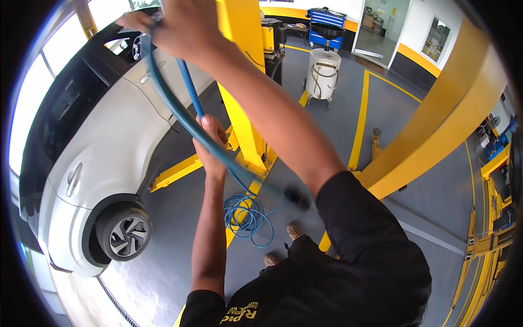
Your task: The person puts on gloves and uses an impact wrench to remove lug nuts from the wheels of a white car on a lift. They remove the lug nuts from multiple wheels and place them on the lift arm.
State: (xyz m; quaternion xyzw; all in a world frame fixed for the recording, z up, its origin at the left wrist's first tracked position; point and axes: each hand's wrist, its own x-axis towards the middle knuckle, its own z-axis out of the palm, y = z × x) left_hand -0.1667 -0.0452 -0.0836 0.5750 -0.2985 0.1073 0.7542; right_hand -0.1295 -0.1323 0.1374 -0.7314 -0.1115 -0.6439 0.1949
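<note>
While curled, hand (pixel 214 132) (left) grips hose (pixel 191 88)

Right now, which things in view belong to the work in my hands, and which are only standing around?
In the work:
blue hose, held in your left hand and right hand
blue coil on the floor, apparently more hose

Standing around, it seems:
white wheeled tank
blue tool cabinet
white car, untouched by either hand

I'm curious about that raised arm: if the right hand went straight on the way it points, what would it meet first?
Probably the white car: the right hand points left across the picture, toward its upper part. Depth is unclear, so it might pass above.
</note>
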